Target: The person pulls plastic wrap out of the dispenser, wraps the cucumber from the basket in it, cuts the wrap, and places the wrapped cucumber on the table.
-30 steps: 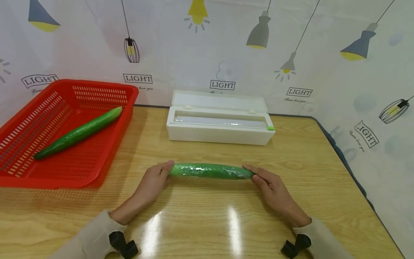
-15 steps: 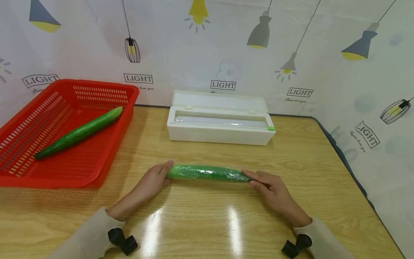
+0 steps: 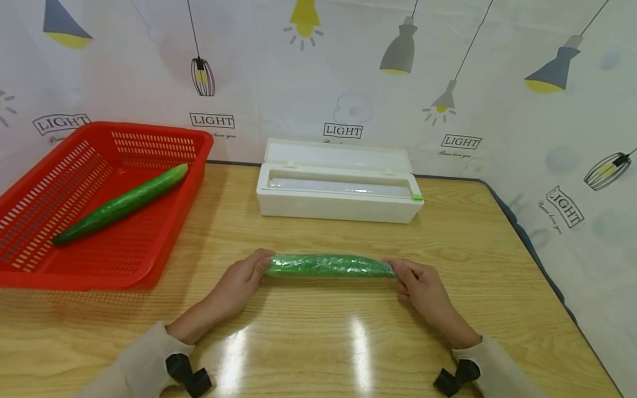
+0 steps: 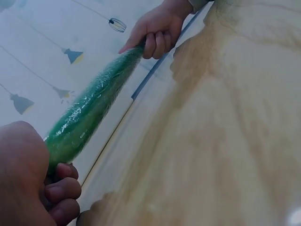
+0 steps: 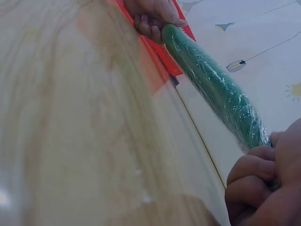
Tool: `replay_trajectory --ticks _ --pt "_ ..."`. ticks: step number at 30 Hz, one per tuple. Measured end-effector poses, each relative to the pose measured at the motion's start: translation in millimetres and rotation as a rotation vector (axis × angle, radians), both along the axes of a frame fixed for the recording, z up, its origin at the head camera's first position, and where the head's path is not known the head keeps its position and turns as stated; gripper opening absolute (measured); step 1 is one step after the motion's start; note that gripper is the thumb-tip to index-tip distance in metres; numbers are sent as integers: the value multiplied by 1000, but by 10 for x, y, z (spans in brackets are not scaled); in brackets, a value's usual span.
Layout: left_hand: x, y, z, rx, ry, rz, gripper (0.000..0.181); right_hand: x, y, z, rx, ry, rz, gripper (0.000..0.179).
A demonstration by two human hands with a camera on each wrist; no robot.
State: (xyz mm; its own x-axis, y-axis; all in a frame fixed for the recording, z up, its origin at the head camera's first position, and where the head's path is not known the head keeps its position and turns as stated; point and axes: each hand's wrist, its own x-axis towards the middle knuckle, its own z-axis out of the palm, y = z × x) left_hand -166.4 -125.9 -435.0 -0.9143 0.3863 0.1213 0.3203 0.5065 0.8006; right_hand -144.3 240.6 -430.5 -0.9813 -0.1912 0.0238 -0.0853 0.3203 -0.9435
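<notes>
A long green cucumber in shiny clear plastic film is held level above the table, between both hands. My left hand grips its left end, thumb along the near side. The dark right end is pinched by my right hand. In the left wrist view the film on the cucumber looks smooth and glossy, with curled fingers under its near end. Wrinkled film covers the cucumber in the right wrist view, bunched near the right hand. Both tips are hidden in the hands.
A red plastic basket stands at the left with another cucumber lying in it. Behind the hands sits a white film dispenser box, its lid raised, a film roll inside. A patterned cloth wall borders the wooden table.
The cucumber has shifted slightly right and turned in the hands. Both hands have changed their hold: the left thumb now lies on the near side, and the right thumb has come over the right end.
</notes>
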Motion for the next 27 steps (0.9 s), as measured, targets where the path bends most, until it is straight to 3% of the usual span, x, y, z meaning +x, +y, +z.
replay_trajectory --ticks 4,6,9,13,19,27 --pt "-1 10 1 19 34 -62 32 3 -18 45 -48 -96 -35 46" --pt "-7 14 0 26 52 -80 31 3 -25 53 -37 -101 -46 46" --pt "-14 10 -8 7 105 -48 25 5 -39 47 22 -46 -39 42" --pt "-23 2 -19 -1 144 23 20 14 -45 19 123 106 35 31" --pt "-27 3 17 58 58 95 35 21 -33 -13 260 270 98 31" --pt "-35 -31 106 48 -173 199 57 37 -48 1 316 376 172 38"
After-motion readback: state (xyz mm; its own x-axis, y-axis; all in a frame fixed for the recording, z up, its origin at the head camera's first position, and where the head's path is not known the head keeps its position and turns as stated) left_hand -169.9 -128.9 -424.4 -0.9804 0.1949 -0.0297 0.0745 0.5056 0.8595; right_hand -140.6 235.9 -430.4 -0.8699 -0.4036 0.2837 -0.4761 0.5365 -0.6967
